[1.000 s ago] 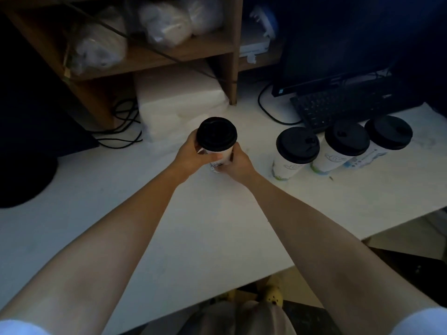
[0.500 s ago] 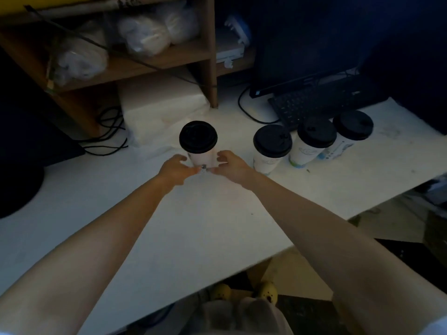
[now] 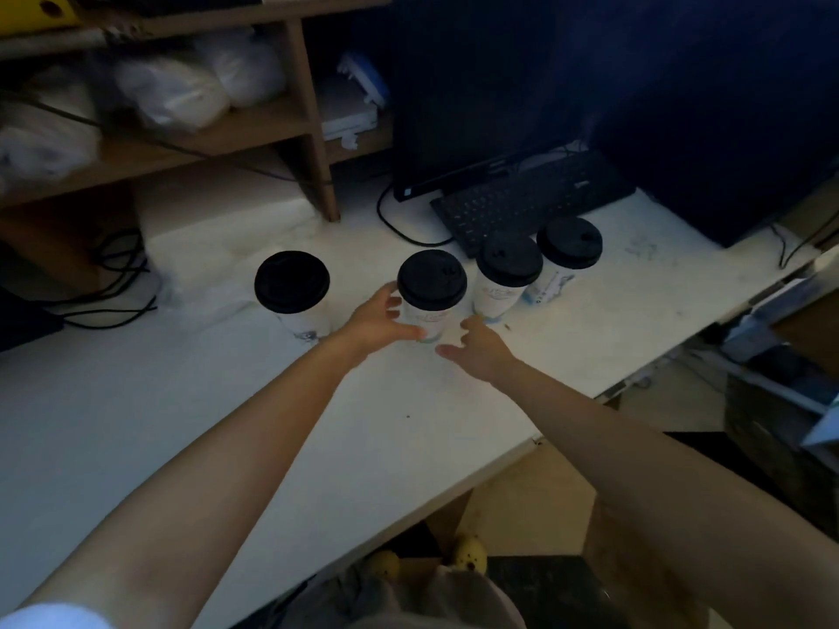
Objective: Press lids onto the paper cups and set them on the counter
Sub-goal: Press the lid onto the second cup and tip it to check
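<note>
Paper cups: qty 4, all w/ black lids on, upright on the white counter. Row L to R: far-left cup set apart; then second cup, third cup and fourth cup close together, in front of the keyboard.

Handling (est.): thin paper wall, light if empty. Contents not visible, so weight unknown. Wall prob. gives under a hard squeeze; rim and lid are the stiffer parts. Lid is smooth plastic, likely a snap fit, and lifting by the lid alone could pop it off. Best hold: round the mid-to-lower wall, thumb opposite fingers, moderate pressure. For pressing: push on the lid edge w/ the base flat on the counter.

Position re hands: left hand curls round the second cup's lower wall from its left side, thumb across the front near the base, fingers on the far-left side. Right hand is just beside that cup's base on the near-right, fingers spread and loose, holding nothing. Whether its fingertips touch the cup — cannot tell. Far-left cup is just beside the left wrist, no contact seen. Third cup's base is near the right fingertips; fourth cup is beyond, apart.
</note>
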The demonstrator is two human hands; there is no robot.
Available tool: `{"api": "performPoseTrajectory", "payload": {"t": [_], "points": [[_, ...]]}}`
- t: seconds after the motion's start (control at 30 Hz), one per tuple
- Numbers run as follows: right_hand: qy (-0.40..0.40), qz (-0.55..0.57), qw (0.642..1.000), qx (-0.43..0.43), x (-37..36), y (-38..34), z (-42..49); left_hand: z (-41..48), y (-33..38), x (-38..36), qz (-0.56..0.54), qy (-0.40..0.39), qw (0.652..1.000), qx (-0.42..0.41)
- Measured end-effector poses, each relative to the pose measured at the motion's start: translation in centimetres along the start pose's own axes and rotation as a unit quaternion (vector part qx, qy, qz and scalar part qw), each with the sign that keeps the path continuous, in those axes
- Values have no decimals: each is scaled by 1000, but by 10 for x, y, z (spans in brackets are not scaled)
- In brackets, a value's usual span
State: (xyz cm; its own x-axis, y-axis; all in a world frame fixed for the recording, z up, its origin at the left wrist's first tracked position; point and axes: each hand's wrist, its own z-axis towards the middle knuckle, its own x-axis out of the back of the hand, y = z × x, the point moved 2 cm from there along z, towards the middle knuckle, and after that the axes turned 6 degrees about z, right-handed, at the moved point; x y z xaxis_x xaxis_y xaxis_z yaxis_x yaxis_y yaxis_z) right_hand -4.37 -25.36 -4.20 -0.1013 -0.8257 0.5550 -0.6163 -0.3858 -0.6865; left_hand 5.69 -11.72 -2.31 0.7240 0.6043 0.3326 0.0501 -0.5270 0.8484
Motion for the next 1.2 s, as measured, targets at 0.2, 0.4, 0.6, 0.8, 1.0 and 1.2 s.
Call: {"api": "performPoseTrajectory", "payload": {"t": [0.2,0.4,0.6,0.8,1.0,1.2], "points": [[63,118,983,125,8,-19,12,17,4,-5,-49,34,997,-56],[54,236,955,170,1,-22,16,14,3,-2,-34,75,994,-74],[30,207,955,209,-7,-29,9,-16,7,7,-41,120,989,-83],[-7,185,950,251,-32,-42,-18,-66,-9,19,-66,158,982,-80],[-55,184,948,254,-67,-47,-39,-101,-40,29,-86,187,977,-48],[-65,176,951,246,-90,-42,-48,-117,-59,29,-93,197,976,-24]]}}
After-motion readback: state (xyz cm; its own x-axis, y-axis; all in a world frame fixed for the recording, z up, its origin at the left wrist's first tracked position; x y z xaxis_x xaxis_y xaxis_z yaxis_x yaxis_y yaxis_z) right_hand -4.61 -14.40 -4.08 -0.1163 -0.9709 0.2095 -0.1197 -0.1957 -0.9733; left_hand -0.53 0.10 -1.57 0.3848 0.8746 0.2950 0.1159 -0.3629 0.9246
